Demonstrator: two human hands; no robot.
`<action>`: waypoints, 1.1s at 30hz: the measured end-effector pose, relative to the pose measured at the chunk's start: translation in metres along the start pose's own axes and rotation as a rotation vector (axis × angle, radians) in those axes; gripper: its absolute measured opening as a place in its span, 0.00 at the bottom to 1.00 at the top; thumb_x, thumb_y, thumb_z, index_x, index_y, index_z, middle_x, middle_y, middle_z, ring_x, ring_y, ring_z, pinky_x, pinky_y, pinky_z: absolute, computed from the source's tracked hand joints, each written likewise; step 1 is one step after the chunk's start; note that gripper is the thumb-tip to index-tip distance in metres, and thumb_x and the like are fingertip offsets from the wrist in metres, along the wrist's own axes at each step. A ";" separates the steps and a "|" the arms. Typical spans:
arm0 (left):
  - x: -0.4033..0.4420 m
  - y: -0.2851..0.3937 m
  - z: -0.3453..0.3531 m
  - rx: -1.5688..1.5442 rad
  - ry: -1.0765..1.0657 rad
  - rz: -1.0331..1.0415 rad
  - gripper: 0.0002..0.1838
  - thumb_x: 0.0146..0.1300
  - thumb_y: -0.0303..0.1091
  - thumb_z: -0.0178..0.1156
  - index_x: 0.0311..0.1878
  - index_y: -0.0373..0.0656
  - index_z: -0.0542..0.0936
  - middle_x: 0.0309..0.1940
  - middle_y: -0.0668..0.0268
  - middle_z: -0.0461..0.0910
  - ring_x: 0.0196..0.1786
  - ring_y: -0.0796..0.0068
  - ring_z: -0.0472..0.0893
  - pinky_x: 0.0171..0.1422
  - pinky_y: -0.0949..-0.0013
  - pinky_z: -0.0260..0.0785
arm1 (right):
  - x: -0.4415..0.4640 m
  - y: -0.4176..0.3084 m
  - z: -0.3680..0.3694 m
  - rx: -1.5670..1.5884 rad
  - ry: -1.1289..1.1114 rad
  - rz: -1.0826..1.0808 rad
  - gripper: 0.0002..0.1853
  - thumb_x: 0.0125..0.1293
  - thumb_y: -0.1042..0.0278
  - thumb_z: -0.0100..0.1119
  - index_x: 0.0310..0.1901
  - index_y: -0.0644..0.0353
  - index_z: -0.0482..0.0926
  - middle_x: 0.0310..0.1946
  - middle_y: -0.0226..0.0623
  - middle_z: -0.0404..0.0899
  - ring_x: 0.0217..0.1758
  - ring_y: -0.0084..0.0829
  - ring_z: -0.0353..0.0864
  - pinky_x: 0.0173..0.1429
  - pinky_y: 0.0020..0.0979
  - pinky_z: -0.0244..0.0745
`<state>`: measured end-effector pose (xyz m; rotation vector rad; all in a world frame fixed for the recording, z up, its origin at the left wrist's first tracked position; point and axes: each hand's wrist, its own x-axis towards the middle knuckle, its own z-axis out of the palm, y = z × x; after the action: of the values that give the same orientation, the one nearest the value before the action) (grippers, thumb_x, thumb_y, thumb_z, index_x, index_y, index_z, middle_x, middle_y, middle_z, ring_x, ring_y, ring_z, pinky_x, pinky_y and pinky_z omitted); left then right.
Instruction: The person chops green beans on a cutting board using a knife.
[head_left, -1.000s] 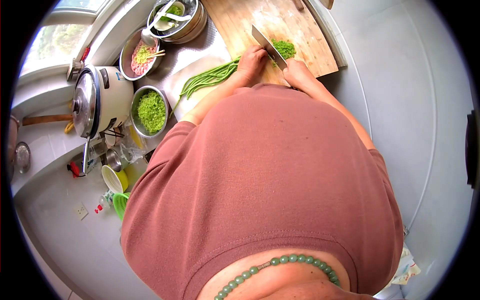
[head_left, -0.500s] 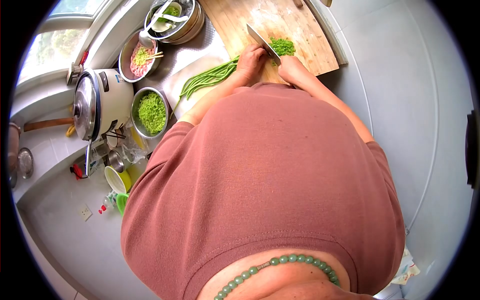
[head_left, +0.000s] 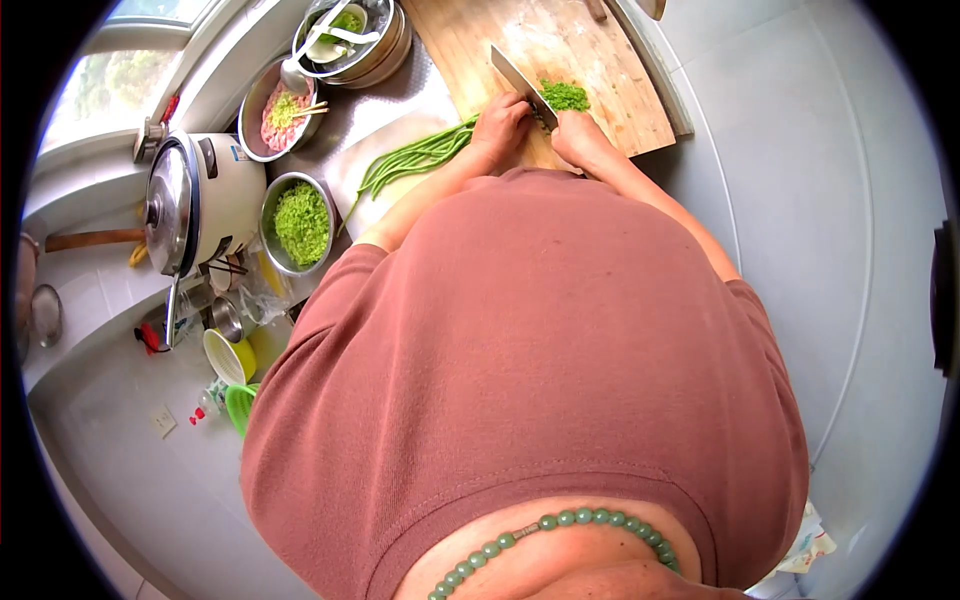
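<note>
Long green beans (head_left: 415,160) run in a bunch from the worktop onto the wooden cutting board (head_left: 620,95). My left hand (head_left: 500,125) is closed around their right end, close beside the blade. In my right hand (head_left: 578,138) is the handle of a kitchen cleaver (head_left: 518,76), its broad blade standing on edge and slanting up to the left. Finely chopped green beans (head_left: 564,95) lie in a small heap to the right of the blade. My fingers hide the bean ends and most of the handle.
Left of the board stand a metal bowl of chopped greens (head_left: 302,224), a bowl of minced meat (head_left: 275,120) with chopsticks and a spoon, and stacked bowls (head_left: 350,60). A lidded white cooker (head_left: 215,195) is farther left. The board's right edge (head_left: 655,75) borders the floor.
Both hands stay at nearly the same spot. The cleaver and my right hand have shifted very slightly left; the bean bunch looks much the same.
</note>
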<state>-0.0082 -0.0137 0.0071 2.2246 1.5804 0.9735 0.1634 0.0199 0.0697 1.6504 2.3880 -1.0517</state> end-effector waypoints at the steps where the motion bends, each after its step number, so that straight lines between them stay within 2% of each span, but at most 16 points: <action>1: 0.000 -0.001 0.001 -0.006 0.013 0.008 0.08 0.50 0.26 0.65 0.36 0.40 0.80 0.42 0.59 0.80 0.47 0.55 0.77 0.52 0.59 0.72 | -0.001 -0.001 -0.001 0.014 -0.011 0.010 0.14 0.61 0.69 0.47 0.42 0.67 0.79 0.40 0.59 0.81 0.47 0.55 0.80 0.52 0.47 0.75; 13: -0.001 -0.002 0.006 -0.050 0.107 0.017 0.06 0.50 0.26 0.62 0.32 0.40 0.77 0.41 0.58 0.78 0.46 0.52 0.76 0.51 0.58 0.71 | -0.038 0.002 -0.026 0.049 -0.071 0.022 0.17 0.58 0.72 0.44 0.45 0.67 0.79 0.41 0.63 0.79 0.50 0.57 0.78 0.56 0.48 0.72; 20: 0.000 -0.002 0.012 -0.061 0.122 0.018 0.06 0.48 0.25 0.63 0.31 0.41 0.77 0.39 0.58 0.78 0.45 0.52 0.76 0.50 0.58 0.71 | -0.037 0.018 -0.017 0.080 -0.059 -0.023 0.16 0.58 0.70 0.46 0.43 0.67 0.79 0.38 0.64 0.79 0.47 0.58 0.79 0.53 0.47 0.73; 21: -0.001 -0.006 0.012 -0.048 0.130 0.014 0.06 0.47 0.25 0.63 0.31 0.41 0.77 0.38 0.58 0.79 0.45 0.52 0.76 0.50 0.58 0.71 | -0.029 0.030 -0.008 0.102 -0.056 -0.060 0.13 0.60 0.70 0.46 0.40 0.69 0.77 0.27 0.57 0.80 0.29 0.49 0.83 0.38 0.46 0.76; 23: 0.000 -0.009 0.012 -0.055 0.160 0.049 0.06 0.47 0.25 0.63 0.29 0.42 0.77 0.35 0.58 0.78 0.43 0.52 0.76 0.48 0.57 0.70 | -0.019 0.042 0.004 0.122 -0.012 -0.092 0.13 0.59 0.71 0.45 0.39 0.70 0.77 0.23 0.53 0.79 0.23 0.43 0.82 0.33 0.44 0.76; 25: 0.000 -0.008 0.012 -0.078 0.143 0.024 0.06 0.47 0.25 0.63 0.28 0.42 0.76 0.34 0.59 0.78 0.41 0.52 0.75 0.46 0.57 0.70 | -0.017 0.037 0.002 0.085 -0.021 -0.064 0.13 0.60 0.72 0.44 0.39 0.69 0.77 0.23 0.53 0.79 0.23 0.42 0.82 0.32 0.43 0.76; 26: 0.000 -0.011 0.015 -0.089 0.148 0.031 0.06 0.47 0.25 0.63 0.28 0.42 0.76 0.33 0.59 0.77 0.41 0.52 0.75 0.45 0.57 0.70 | -0.018 0.031 -0.004 0.108 -0.082 0.018 0.14 0.59 0.69 0.49 0.40 0.71 0.78 0.36 0.65 0.79 0.45 0.58 0.79 0.51 0.48 0.74; 29: -0.001 -0.010 0.012 -0.118 0.172 0.036 0.05 0.47 0.25 0.62 0.28 0.42 0.76 0.32 0.60 0.76 0.39 0.53 0.74 0.43 0.57 0.70 | -0.010 0.010 -0.007 0.131 -0.101 0.104 0.13 0.59 0.71 0.48 0.39 0.71 0.78 0.36 0.64 0.79 0.44 0.58 0.80 0.51 0.48 0.74; 33: -0.003 -0.011 0.016 -0.113 0.165 0.002 0.05 0.48 0.25 0.62 0.30 0.43 0.76 0.33 0.60 0.77 0.40 0.53 0.75 0.43 0.57 0.70 | -0.006 0.008 0.000 0.060 -0.010 -0.008 0.11 0.61 0.71 0.48 0.38 0.69 0.78 0.33 0.62 0.80 0.40 0.56 0.81 0.46 0.48 0.76</action>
<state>-0.0065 -0.0093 -0.0122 2.1172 1.5469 1.2426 0.1728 0.0170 0.0679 1.6518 2.3817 -1.1408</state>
